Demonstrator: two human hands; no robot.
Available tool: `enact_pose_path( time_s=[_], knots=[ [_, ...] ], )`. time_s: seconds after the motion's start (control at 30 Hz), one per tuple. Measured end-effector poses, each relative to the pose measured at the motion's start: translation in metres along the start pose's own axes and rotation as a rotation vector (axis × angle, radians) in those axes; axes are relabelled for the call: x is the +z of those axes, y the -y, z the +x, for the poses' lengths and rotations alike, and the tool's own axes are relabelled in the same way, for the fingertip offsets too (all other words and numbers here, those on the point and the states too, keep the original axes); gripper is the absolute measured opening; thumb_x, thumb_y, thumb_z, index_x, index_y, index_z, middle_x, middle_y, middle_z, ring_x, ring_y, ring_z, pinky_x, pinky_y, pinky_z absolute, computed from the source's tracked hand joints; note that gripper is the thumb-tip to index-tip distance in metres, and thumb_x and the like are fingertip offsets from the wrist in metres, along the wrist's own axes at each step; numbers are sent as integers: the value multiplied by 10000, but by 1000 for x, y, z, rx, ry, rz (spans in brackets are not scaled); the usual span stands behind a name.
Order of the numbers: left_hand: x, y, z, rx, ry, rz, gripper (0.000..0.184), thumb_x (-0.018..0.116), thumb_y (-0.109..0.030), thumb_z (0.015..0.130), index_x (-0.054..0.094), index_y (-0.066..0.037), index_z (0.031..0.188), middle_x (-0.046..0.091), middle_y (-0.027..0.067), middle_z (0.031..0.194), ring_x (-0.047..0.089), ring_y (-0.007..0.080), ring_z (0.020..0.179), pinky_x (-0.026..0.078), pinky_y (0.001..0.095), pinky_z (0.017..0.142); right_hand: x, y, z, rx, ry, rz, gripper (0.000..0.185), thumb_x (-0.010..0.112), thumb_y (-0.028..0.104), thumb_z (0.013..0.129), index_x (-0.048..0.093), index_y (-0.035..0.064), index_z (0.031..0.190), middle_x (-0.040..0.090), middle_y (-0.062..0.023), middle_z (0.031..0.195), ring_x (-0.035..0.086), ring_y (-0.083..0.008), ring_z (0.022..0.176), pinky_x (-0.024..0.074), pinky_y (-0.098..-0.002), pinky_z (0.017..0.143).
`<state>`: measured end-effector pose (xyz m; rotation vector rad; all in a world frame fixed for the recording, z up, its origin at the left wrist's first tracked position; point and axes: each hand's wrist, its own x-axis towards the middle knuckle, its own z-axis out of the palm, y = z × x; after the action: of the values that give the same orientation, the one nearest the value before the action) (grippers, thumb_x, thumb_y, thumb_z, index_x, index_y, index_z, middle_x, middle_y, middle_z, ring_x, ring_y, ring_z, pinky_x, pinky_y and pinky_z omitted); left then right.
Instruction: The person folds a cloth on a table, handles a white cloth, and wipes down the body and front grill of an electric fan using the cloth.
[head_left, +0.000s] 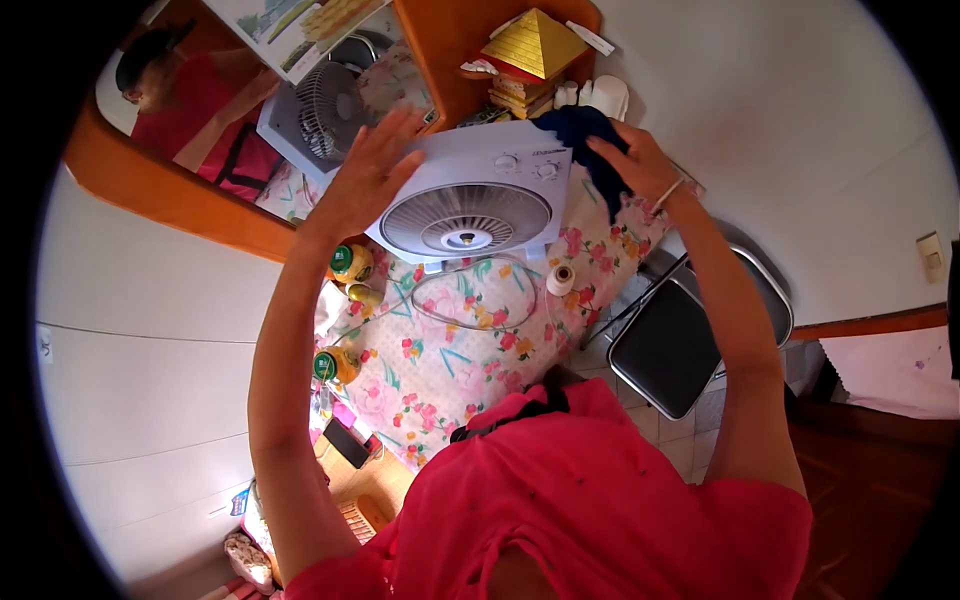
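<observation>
A white box fan [466, 190] stands on the flowered tablecloth [440, 370], its round grille facing me and two knobs on its upper right. Near the fan's upper left corner is my left hand [375, 170], fingers stretched out and holding nothing; whether it touches the casing I cannot tell. My right hand [640, 165] grips a dark blue cloth [590, 140], which lies over the fan's upper right corner and hangs down its side. The fan's grey cord [480, 327] lies in a loop on the tablecloth before it.
Green-lidded jars [350, 263] stand at the table's left side. A small white roll [561, 280] is right of the cord. Behind the fan are a mirror [340, 110] and a gold pyramid [538, 45]. A black folding chair [665, 350] stands at right.
</observation>
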<state>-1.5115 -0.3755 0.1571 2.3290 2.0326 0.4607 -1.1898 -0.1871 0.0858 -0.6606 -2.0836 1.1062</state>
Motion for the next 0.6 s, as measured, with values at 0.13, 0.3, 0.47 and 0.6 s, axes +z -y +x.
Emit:
enact_pose_path(
  time_s=[0.13, 0.3, 0.47, 0.6],
  knots=[
    [18, -19, 13, 2, 71, 164, 548, 249, -415, 1022, 240, -137, 1494, 228, 73, 1547, 171, 218, 1440, 85, 417, 1172, 18, -15, -13, -41, -72, -112, 336, 607, 196, 918, 575, -18, 1175, 685, -117, 954, 576, -111, 850, 475, -299, 792],
    [20, -26, 15, -14, 69, 180, 556, 239, -420, 1020, 237, -130, 1494, 229, 80, 1547, 176, 221, 1439, 85, 414, 1169, 45, -54, -52, -33, -25, -95, 261, 611, 194, 877, 606, -13, 1037, 637, -217, 913, 620, -367, 852, 483, -395, 763],
    [20, -28, 17, -2, 34, 147, 578, 231, -481, 1006, 260, -161, 1486, 264, 95, 1530, 195, 236, 1432, 95, 428, 1169, 80, -148, -86, 58, 154, -335, 315, 612, 257, 881, 598, -30, 1011, 631, -237, 914, 609, -395, 865, 476, -429, 758],
    [21, -27, 17, -9, 35, 158, 582, 224, -484, 1005, 263, -158, 1485, 268, 95, 1528, 209, 237, 1427, 100, 427, 1169, 90, -169, -84, 10, 95, -341, 280, 612, 262, 870, 621, -13, 920, 632, -233, 846, 616, -393, 807, 482, -432, 694]
  ],
)
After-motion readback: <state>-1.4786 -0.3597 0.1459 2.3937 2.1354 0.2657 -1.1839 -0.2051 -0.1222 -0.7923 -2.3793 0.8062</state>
